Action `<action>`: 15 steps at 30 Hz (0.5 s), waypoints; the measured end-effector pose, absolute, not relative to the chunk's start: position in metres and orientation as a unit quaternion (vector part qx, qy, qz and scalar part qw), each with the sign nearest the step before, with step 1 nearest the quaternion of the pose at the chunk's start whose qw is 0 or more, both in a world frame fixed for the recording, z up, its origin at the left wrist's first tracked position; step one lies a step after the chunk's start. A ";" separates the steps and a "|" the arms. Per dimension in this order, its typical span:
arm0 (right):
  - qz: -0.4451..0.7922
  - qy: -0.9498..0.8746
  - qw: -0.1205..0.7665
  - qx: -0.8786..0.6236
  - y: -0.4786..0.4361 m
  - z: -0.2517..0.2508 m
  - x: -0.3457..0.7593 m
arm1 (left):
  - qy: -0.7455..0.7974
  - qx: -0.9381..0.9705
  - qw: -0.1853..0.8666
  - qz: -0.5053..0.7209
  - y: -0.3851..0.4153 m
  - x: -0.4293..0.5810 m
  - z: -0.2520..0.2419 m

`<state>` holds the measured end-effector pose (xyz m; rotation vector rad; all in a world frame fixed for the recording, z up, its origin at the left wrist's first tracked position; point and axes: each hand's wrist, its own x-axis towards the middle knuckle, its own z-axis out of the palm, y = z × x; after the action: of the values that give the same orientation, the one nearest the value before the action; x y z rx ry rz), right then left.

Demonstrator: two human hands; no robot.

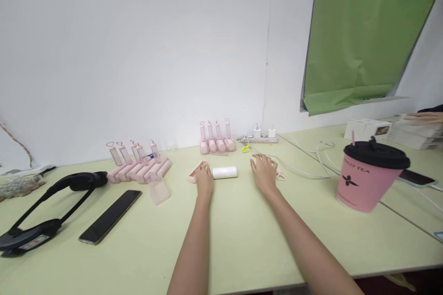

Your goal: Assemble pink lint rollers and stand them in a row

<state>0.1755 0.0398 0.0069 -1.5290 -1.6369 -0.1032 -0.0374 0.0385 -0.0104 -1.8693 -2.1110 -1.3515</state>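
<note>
My left hand (204, 179) rests on the pale green table (242, 239) with its fingers curled over a small pink case (194, 173). A white roll (224, 173) lies just to its right, touching or nearly touching the hand. My right hand (263, 173) lies flat on the table with fingers spread, holding nothing. A small pink heart-shaped piece (280, 176) lies by its right edge. Two groups of pink lint rollers lie further off: one row (138, 163) to the left, another row (217, 140) against the wall.
A pink cup with a black lid (370, 175) stands at the right. A black phone (110, 216), a black headset (48, 207) and a clear pink cover (158, 190) lie at the left. A power strip (261, 137) and white cables sit near the wall. Another person's hand (424, 117) touches white boxes far right.
</note>
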 end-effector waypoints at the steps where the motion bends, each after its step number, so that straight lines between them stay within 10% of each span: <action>1: -0.055 -0.649 0.420 -0.631 0.040 0.006 0.179 | -0.685 -0.589 0.023 -0.429 0.037 -0.039 -0.008; 15: 0.021 -0.645 0.325 -0.692 0.047 -0.021 0.196 | -0.829 -0.427 0.133 -0.336 0.027 -0.064 -0.010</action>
<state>0.1960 0.0473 -0.0205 -1.8132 -1.6901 0.0542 -0.0636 0.0273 -0.0100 -1.2381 -2.4032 -0.9752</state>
